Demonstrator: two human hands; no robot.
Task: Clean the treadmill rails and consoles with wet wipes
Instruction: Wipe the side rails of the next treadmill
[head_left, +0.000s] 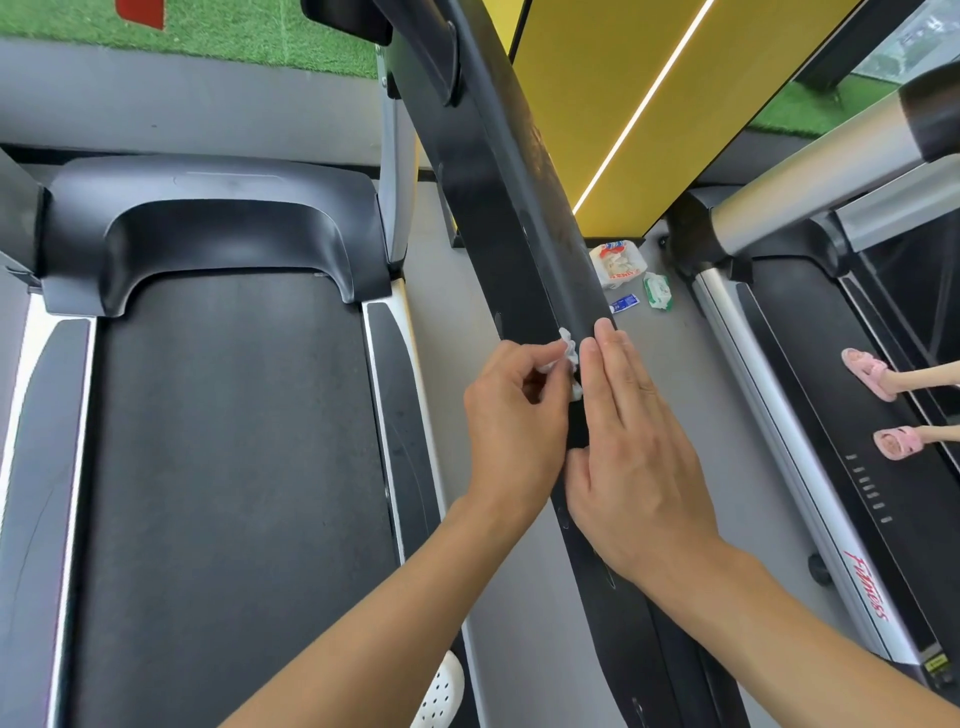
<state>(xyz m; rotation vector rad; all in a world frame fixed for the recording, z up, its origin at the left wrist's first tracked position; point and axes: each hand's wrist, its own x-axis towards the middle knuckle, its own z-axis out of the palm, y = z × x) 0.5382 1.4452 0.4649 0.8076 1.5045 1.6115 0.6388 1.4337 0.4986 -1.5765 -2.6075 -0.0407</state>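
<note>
Left hand (511, 415) pinching wet wipe (569, 358) on rail (524, 228), right hand (631, 447) flat

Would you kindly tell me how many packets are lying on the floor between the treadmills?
3: a red-and-white bag beside the black rail, a green pack to its right, and a small blue-and-white packet just in front of the bag. The rail may hide more.

just one head cam, wide-angle, tilted steeply down and forward, sat right over the black rail (524, 244) running near to far mid-frame, treadmill belt (228, 467) left, second treadmill (810, 415) right, edges bent
</note>
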